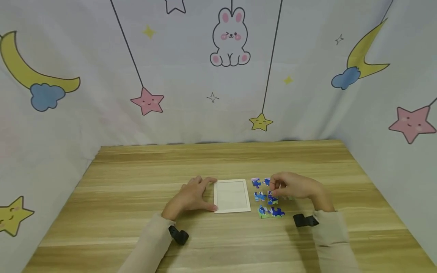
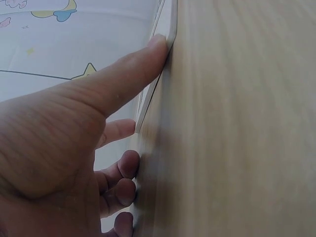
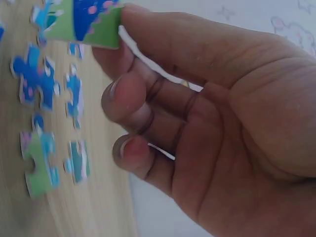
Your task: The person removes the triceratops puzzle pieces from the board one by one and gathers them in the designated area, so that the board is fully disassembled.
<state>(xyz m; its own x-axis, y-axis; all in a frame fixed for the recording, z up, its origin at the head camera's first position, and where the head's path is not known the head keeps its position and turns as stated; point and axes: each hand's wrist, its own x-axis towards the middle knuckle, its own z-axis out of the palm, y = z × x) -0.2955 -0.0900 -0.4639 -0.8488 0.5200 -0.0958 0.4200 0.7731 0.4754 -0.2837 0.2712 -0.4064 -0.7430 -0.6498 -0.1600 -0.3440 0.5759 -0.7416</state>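
My left hand (image 1: 191, 195) lies at the left side of a white square puzzle frame (image 1: 233, 211). Its thumb and index finger stretch to two corners of the frame and touch them, while the other fingertips (image 2: 129, 164) rest by the wooden surface in the left wrist view. Above the loose jigsaw pieces, my right hand (image 1: 291, 185) pinches one puzzle piece (image 3: 94, 22), blue and green with pink dots, between thumb and index finger. Several more pieces lie on the table, such as a blue one (image 1: 277, 212) and a light-blue one (image 1: 260, 196); the right hand hides some.
The wooden table (image 1: 218, 242) bears the frame at its middle, with the pieces to the frame's right. A white curtain (image 1: 191, 76) printed with stars, moons and a rabbit hangs behind and at both sides. Dark wrist cameras (image 1: 178, 235) sit on both sleeves.
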